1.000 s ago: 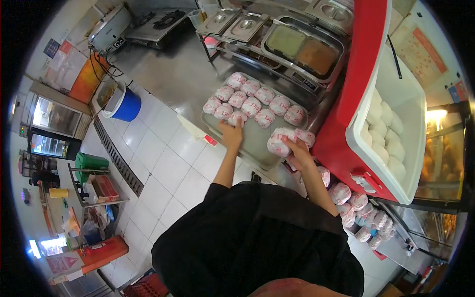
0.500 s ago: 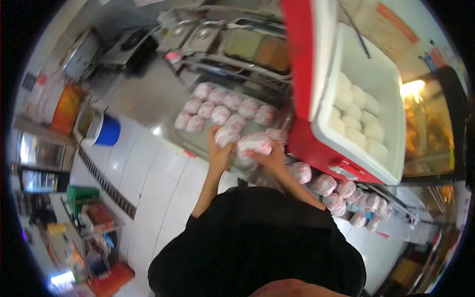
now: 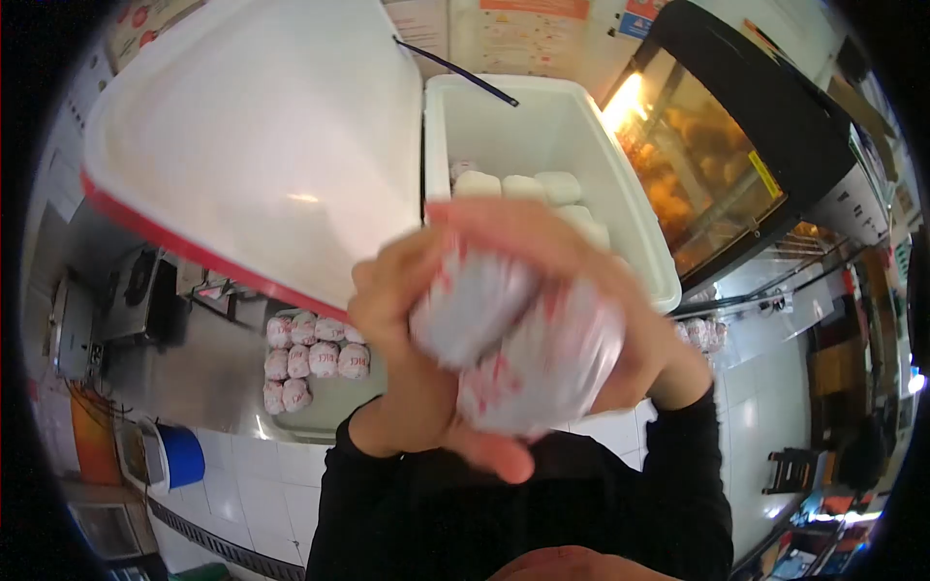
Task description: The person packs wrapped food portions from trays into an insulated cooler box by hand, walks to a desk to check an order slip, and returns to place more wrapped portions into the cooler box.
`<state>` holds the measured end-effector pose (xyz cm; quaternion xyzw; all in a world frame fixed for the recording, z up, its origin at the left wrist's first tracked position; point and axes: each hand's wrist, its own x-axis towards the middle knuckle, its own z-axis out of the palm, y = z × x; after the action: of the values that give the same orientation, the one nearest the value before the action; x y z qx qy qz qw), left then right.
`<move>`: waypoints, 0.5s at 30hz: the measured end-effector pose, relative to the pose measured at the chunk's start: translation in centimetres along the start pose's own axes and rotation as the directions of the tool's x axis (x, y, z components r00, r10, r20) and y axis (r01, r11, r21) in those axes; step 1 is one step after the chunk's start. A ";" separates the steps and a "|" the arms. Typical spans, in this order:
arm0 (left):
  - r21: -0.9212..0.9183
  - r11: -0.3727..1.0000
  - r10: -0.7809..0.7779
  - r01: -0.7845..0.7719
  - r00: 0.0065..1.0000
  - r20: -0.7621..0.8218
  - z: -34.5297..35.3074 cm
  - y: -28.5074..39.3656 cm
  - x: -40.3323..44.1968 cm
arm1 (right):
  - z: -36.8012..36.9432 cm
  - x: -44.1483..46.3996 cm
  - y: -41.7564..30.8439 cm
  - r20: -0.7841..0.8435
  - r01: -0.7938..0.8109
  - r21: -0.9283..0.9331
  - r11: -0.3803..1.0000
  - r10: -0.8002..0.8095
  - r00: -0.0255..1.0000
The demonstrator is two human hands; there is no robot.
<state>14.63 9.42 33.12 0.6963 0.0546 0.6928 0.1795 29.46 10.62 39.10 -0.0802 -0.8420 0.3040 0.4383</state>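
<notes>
Two paper-wrapped rice portions are held up close to the camera, pressed together and blurred by motion. My left hand (image 3: 412, 397) is closed around the left rice portion (image 3: 475, 305), with its thumb stretched out below. My right hand (image 3: 635, 344) wraps the right rice portion (image 3: 552, 368), its fingers reaching over the top. Behind them stands the open red-and-white cooler (image 3: 639, 223), which contains several white rounded bundles (image 3: 523, 189), partly hidden by my hands. At the lower left, several more wrapped rice portions (image 3: 325, 358) sit in rows on a tray (image 3: 329, 416).
The raised cooler lid (image 3: 262, 165) blocks much of the counter (image 3: 213, 358) at left. A lit glass warming cabinet (image 3: 707, 145) stands right of the cooler. More wrapped bundles (image 3: 702, 334) lie below it. A blue bin (image 3: 179, 455) is on the floor at left.
Both hands have lifted the wrapped rice portions from above the tray up in front of the cooler. My view has swung right, toward the cooler.
</notes>
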 end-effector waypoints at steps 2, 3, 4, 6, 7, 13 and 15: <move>0.128 0.990 -0.058 0.053 0.998 0.036 0.4 -0.3 2.3 | -3.9 1.9 -0.6 -0.064 -0.186 -0.078 0.979 0.182 0.981; 0.554 0.823 -0.174 0.126 0.984 0.035 0.5 -0.5 3.3 | -6.0 3.1 -0.7 -0.112 -0.335 -0.049 0.941 0.328 0.938; 0.724 0.674 -0.233 0.148 0.972 0.018 0.8 -1.2 3.2 | -8.7 3.5 0.8 -0.155 -0.415 0.001 0.910 0.410 0.899; 0.634 0.736 -0.281 0.238 0.959 -0.034 1.7 -3.1 2.3 | -12.0 5.6 2.9 -0.125 -0.533 0.134 0.836 0.548 0.827; 0.493 0.826 -0.283 0.273 0.958 -0.056 1.7 -3.7 1.8 | -13.0 7.4 3.9 -0.050 -0.588 0.207 0.782 0.609 0.792; 0.639 0.727 -0.651 0.250 0.548 0.526 0.5 -3.7 -0.8 | -16.3 6.0 25.0 0.254 -0.784 -0.470 0.405 0.913 0.320; 0.617 0.732 -0.653 0.287 0.553 0.518 0.2 -4.1 -1.3 | -15.9 3.1 33.2 0.171 -0.802 -0.497 0.332 0.943 0.284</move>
<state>15.52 12.76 30.57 0.8839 0.3358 0.2578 0.1989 35.80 45.55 28.74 -0.5334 -0.7623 0.3658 -0.0240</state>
